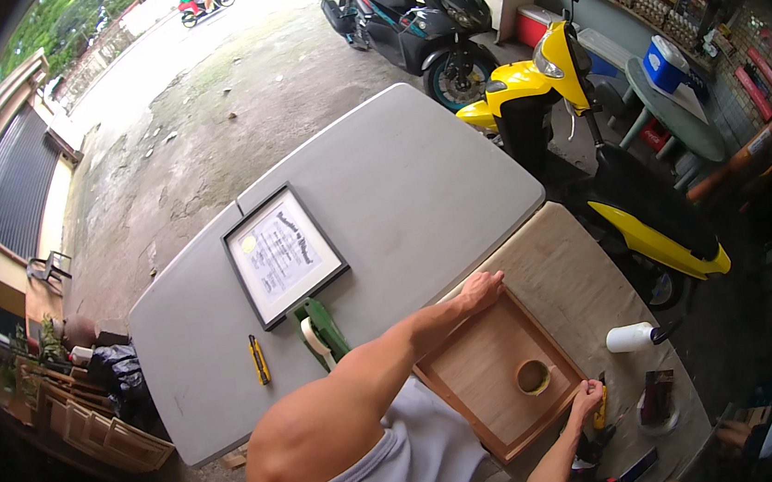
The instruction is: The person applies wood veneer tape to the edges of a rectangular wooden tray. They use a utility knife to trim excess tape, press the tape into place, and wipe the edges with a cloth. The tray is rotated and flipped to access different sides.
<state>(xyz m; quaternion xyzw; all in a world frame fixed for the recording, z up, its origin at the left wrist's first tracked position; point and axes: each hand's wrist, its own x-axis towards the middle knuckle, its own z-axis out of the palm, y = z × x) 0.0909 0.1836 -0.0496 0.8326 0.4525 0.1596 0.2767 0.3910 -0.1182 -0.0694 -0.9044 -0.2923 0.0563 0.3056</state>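
A shallow brown wooden frame lies on a plywood-topped table; I cannot tell whether it has a backing. My left hand grips its far corner, fingers curled over the edge. At the near right corner, my right hand pinches the rim. Inside the frame sits a brown ring-shaped roll, probably tape. Close by my right hand is a yellow-handled tool, partly hidden. Left of my left arm stand a green tape dispenser, a yellow utility knife and a black-framed certificate.
The grey folding table adjoins the plywood. A white bottle and a dark packet lie near its right edge. A yellow motorbike and a black one stand beyond. Wooden frames lean at the left.
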